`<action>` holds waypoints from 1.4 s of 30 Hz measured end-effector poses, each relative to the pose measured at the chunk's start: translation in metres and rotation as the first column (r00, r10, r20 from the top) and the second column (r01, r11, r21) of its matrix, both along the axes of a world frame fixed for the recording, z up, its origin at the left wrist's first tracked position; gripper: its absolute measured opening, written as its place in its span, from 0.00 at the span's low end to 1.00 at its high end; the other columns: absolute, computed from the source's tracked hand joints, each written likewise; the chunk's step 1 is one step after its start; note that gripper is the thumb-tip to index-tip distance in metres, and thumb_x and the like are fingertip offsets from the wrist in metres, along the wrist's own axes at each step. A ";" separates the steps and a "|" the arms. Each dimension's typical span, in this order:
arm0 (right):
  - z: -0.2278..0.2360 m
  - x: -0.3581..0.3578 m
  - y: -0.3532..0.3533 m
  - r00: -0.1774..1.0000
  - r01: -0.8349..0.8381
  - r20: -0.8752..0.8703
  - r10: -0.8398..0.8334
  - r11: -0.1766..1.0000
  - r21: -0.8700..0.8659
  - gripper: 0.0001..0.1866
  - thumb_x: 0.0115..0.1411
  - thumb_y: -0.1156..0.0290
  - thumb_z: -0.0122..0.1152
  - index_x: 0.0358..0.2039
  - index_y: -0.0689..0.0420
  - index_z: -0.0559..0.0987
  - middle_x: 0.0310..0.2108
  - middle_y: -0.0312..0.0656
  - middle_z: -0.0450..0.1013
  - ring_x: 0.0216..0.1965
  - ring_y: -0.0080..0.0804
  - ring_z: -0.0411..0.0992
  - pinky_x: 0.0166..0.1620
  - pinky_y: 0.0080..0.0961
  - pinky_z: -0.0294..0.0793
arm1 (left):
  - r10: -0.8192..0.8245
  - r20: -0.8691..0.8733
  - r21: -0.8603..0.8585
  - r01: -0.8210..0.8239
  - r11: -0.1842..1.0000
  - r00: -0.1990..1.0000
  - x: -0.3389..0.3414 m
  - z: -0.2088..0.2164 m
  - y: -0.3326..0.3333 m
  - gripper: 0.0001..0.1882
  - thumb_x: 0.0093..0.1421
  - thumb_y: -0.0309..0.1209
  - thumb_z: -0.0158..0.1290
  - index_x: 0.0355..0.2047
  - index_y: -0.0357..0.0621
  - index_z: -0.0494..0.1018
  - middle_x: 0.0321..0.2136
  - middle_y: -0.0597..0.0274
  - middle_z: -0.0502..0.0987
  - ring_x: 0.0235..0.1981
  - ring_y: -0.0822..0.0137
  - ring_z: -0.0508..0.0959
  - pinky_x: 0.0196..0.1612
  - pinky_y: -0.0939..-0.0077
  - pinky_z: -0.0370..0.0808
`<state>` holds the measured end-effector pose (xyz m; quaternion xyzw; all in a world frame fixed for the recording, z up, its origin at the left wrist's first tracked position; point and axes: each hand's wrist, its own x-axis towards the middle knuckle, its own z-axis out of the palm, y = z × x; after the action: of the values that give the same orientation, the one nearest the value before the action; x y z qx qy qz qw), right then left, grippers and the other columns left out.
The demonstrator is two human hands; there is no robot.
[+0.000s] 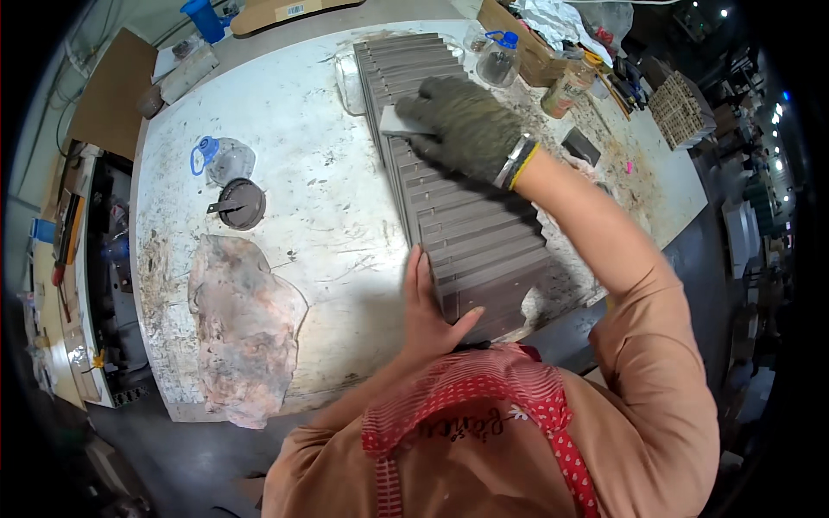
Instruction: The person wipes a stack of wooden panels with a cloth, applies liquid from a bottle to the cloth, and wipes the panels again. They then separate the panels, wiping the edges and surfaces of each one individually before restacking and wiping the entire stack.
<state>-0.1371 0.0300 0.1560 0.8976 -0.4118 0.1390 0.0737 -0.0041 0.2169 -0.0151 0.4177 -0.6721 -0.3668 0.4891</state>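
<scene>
A long dark grey-brown panel (484,250) with a row of raised slats lies lengthwise on the white table, away from my body. My right hand (466,125), in a dark work glove, is closed on a small pale block (402,123) and presses it on the slats toward the panel's far half. The underside of that block is hidden. Bare, my left hand (436,311) rests against the panel's near left corner, fingers along the side edge and thumb stretched toward the near end.
On the white table (345,259) at left lie a stained cloth (246,328), a dark round tin (241,205) and a clear jug with a blue handle (226,161). Another blue-capped bottle (498,60), an orange-capped bottle (570,85) and a wooden box (527,43) stand far right.
</scene>
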 end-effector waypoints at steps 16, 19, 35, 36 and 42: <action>0.013 -0.078 -0.005 0.971 0.185 -0.167 -0.168 0.979 0.088 0.17 0.57 0.60 0.57 0.45 0.54 0.74 0.37 0.46 0.71 0.43 0.43 0.70 0.47 0.38 0.71 | 0.056 0.086 0.045 -0.060 0.997 0.995 0.004 0.008 0.003 0.59 0.41 0.40 0.69 0.64 0.31 0.43 0.64 0.36 0.45 0.64 0.41 0.51 0.63 0.52 0.52; 0.025 -0.091 -0.007 0.974 0.170 -0.148 -0.171 0.985 -0.019 0.13 0.58 0.60 0.56 0.39 0.54 0.76 0.35 0.43 0.71 0.42 0.40 0.71 0.45 0.36 0.71 | -0.016 0.084 0.064 0.011 0.998 0.996 0.016 0.011 0.001 0.60 0.41 0.41 0.69 0.65 0.31 0.42 0.65 0.37 0.44 0.66 0.41 0.48 0.65 0.53 0.50; 0.022 -0.025 -0.029 0.995 0.094 -0.015 -0.094 0.995 0.018 0.13 0.56 0.57 0.59 0.36 0.51 0.77 0.32 0.45 0.71 0.39 0.42 0.70 0.43 0.40 0.70 | 0.313 0.509 -0.294 -0.180 0.939 0.802 0.106 -0.003 -0.216 0.26 0.59 0.36 0.52 0.57 0.41 0.63 0.59 0.49 0.59 0.60 0.48 0.59 0.60 0.56 0.58; 0.018 -0.011 -0.034 1.000 0.020 -0.016 -0.020 1.000 0.006 0.14 0.55 0.58 0.60 0.39 0.52 0.75 0.35 0.45 0.70 0.39 0.43 0.71 0.42 0.38 0.72 | 0.317 0.535 -0.288 -0.184 0.940 0.783 0.102 -0.003 -0.230 0.26 0.59 0.37 0.52 0.56 0.42 0.64 0.59 0.49 0.59 0.60 0.48 0.59 0.59 0.55 0.57; 0.019 -0.038 -0.050 0.962 0.137 -0.250 -0.110 0.986 0.093 0.19 0.48 0.60 0.66 0.41 0.51 0.76 0.33 0.46 0.69 0.38 0.43 0.70 0.41 0.40 0.71 | 0.438 0.641 -0.294 -0.326 0.899 0.630 0.113 -0.056 -0.257 0.28 0.58 0.41 0.53 0.57 0.42 0.64 0.59 0.51 0.60 0.61 0.51 0.59 0.60 0.54 0.57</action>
<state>-0.1749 -0.0198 0.1753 0.8830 -0.4619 0.0001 0.0828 0.1093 -0.0397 -0.0709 0.6190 -0.7265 -0.0194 0.2979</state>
